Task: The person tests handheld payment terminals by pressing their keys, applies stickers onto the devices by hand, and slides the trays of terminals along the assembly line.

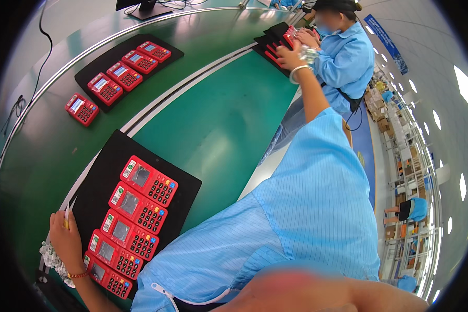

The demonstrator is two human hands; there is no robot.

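My left hand [65, 236], low at the left, is closed around a slim white and yellow pointed tool [66, 216]; its exact kind is unclear. Beside it, a black mat [179, 195] carries a slanted column of several red card payment terminals [150, 179], screens up, with dark keypads. My right arm stretches far ahead, and my right hand [292, 58] hovers with fingers apart at another dark mat [263, 40] bearing red terminals [273, 57]. Nothing can be seen in its grasp. A white bangle [296, 74] circles that wrist.
A co-worker in a blue jacket [343, 57] stands at the far right, hands around a red device. Across the rail, several lit red terminals [124, 75] lie on and beside a black mat [171, 51]. Green tabletop [208, 112] spans the middle. A monitor stand [150, 9] is behind.
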